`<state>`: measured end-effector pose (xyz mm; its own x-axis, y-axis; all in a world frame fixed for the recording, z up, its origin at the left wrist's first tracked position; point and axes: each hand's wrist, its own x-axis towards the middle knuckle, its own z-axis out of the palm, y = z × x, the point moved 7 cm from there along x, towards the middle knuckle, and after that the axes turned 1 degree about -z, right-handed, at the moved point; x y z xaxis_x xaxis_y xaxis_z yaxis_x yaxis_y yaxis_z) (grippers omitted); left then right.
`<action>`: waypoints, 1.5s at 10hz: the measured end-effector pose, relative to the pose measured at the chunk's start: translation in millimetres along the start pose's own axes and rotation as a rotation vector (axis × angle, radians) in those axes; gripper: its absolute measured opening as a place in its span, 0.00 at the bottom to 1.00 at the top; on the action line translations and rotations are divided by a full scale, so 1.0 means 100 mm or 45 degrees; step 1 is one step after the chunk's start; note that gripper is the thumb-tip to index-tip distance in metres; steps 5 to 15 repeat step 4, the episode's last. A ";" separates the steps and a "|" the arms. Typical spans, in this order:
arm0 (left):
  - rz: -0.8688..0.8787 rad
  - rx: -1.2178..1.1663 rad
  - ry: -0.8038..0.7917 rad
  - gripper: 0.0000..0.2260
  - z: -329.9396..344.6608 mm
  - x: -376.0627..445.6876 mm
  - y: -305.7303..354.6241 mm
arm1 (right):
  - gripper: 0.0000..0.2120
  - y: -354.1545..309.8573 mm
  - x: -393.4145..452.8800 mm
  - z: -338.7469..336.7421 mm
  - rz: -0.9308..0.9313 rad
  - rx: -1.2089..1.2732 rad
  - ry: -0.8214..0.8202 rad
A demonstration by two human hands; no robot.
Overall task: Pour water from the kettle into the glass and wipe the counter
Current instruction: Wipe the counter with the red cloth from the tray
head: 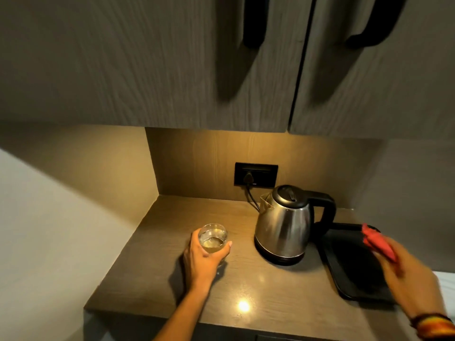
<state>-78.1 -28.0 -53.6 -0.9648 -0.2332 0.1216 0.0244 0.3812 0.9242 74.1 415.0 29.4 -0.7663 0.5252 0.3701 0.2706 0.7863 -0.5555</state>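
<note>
A steel kettle (283,225) with a black lid and handle stands upright on its base near the middle of the brown counter (152,274). My left hand (203,257) is wrapped around a clear glass (213,238) holding some water, left of the kettle. My right hand (403,267) is blurred over the black tray and grips a red cloth (376,242) that sticks out past the fingers.
A black tray (349,279) lies at the right of the counter. The kettle's cord runs to a black wall socket (256,174) behind it. Dark cabinet doors (172,65) with black handles hang overhead. The counter's front edge is close to me.
</note>
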 end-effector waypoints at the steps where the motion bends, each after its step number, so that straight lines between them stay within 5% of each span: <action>1: 0.012 0.025 0.044 0.40 0.01 -0.03 -0.01 | 0.23 0.20 0.05 0.31 -0.004 -0.240 -0.296; 2: -0.002 0.046 0.039 0.41 0.02 -0.04 0.00 | 0.32 0.38 -0.05 0.74 0.016 -0.372 -0.583; 3: 0.011 0.075 -0.008 0.47 0.02 -0.05 0.01 | 0.34 0.44 -0.03 0.83 0.084 -0.428 -0.616; 4: 0.187 0.203 0.127 0.54 -0.07 -0.10 0.33 | 0.37 0.10 0.00 0.77 0.103 -0.347 -0.509; 15: 0.187 0.203 0.127 0.54 -0.07 -0.10 0.33 | 0.37 0.10 0.00 0.77 0.103 -0.347 -0.509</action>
